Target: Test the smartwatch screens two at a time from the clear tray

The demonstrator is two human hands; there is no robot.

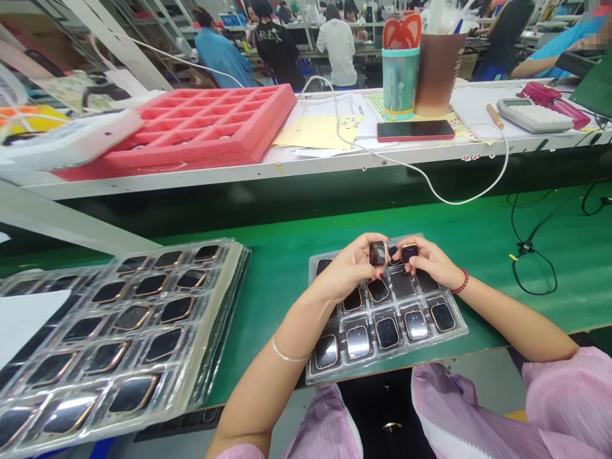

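Note:
My left hand (359,262) grips a smartwatch case (377,254) with a dark face and a gold-coloured rim, pinched between thumb and fingers. Close beside it, my right hand (427,260) pinches a second watch case (409,254) of the same kind. Both are held up over the far part of a clear plastic tray (313,376), whose pockets hold several more watch cases, such as one with a gold rim (387,333). A pocket (404,284) just below my right hand has no watch in it. My forearms hide part of the tray.
On the left stands a stack of clear trays (217,319) full of watch cases, with white paper (36,319) on it. The shelf ahead carries a red foam tray (258,143), a phone (415,131), cups (437,76) and a calculator (533,116). Cables (524,247) lie right on the green bench.

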